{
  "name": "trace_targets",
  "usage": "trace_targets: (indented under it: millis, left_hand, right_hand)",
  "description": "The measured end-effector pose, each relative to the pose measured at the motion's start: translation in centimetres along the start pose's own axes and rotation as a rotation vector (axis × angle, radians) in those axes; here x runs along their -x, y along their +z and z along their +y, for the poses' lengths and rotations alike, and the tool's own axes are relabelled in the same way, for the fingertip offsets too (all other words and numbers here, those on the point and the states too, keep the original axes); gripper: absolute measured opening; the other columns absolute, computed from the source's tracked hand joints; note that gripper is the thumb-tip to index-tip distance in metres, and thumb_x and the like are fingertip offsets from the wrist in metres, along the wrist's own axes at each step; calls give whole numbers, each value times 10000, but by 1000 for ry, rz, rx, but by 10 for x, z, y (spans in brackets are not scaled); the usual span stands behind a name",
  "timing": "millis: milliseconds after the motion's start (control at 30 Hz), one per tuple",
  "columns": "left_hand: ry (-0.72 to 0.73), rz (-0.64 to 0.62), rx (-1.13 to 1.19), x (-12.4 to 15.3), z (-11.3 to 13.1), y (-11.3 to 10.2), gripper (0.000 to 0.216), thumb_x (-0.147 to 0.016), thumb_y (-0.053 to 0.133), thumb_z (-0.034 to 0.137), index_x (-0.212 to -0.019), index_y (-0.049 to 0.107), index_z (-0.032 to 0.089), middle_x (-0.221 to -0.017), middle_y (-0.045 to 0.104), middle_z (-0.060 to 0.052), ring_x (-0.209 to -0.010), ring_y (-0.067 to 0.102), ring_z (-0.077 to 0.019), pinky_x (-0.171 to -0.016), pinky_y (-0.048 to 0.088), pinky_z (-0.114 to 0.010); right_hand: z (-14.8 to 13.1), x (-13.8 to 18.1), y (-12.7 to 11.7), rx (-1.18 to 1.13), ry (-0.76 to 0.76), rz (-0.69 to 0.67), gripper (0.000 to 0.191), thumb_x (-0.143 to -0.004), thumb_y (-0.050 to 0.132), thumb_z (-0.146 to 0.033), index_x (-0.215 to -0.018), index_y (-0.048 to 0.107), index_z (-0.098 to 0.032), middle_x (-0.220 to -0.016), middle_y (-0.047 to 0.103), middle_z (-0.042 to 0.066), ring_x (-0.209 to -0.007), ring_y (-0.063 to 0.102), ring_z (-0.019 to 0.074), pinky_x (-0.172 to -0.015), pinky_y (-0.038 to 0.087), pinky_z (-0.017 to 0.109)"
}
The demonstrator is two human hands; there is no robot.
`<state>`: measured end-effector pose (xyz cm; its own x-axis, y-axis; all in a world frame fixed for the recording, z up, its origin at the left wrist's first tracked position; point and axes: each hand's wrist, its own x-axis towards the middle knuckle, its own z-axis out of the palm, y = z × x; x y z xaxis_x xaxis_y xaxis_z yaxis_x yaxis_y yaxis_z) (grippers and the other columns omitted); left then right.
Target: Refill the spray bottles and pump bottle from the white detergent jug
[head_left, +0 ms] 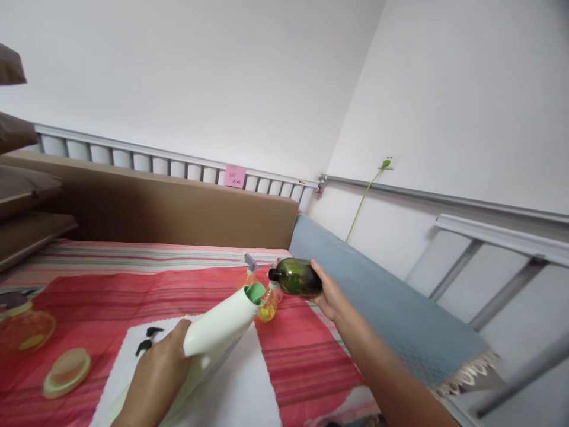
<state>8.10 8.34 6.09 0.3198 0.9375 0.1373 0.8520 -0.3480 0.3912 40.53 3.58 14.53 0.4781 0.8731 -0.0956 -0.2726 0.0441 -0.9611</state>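
Note:
My left hand [157, 370] is wrapped round a pale green jug [217, 329], tilted so its green spout points up and to the right. My right hand [329, 296] grips a dark green bottle [297, 277] by its base, held sideways with its black neck pointing left, just above the jug's spout. Behind the spout stand two small orange spray bottles [268, 302] on the red striped cloth [106, 296].
A white mat [249, 391] with small black pump parts [149, 339] lies under my left hand. An orange bottle [24, 326] and a yellow lid [66, 370] are at left. A brown headboard [178, 210], a grey-blue pad [377, 296] and a metal rail [502, 237] border the surface.

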Motion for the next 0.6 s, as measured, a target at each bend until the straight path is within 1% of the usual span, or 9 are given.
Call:
trace_targets:
  millis: [133, 300, 500, 600]
  left_hand:
    - [10, -11, 12, 0, 1, 0, 267, -834, 317, 174, -997, 514, 247, -812, 700, -52, -751, 670, -252, -586, 383, -274]
    - [6, -16, 28, 1, 2, 0, 245, -834, 315, 173, -957, 514, 246, -830, 696, -51, -745, 663, -247, -590, 377, -275]
    - [19, -19, 19, 2, 1, -1, 231, -833, 308, 163, -934, 498, 250, -845, 702, -46, -758, 664, -241, -594, 377, -271]
    - [16, -17, -1, 2, 1, -1, 242, -839, 301, 167, -963, 493, 249, -863, 702, -52, -770, 666, -249, -596, 381, -276]
  right_hand:
    - [-2, 1, 2, 32, -16, -11, 341, -799, 579, -487, -947, 663, -191, -952, 715, 83, -827, 652, 245, -650, 501, 346]
    - [-6, 3, 7, 54, -48, -29, 304, -820, 569, -449, -983, 660, -209, -928, 719, 58, -833, 655, 235, -695, 519, 354]
    - [-6, 2, 8, 101, -93, -56, 304, -795, 601, -477, -925, 663, -209, -888, 716, 42, -813, 651, 227, -661, 530, 343]
    - [-8, 1, 8, 135, -113, -56, 305, -793, 601, -489, -925, 651, -218, -874, 712, 30, -795, 645, 217, -626, 525, 323]
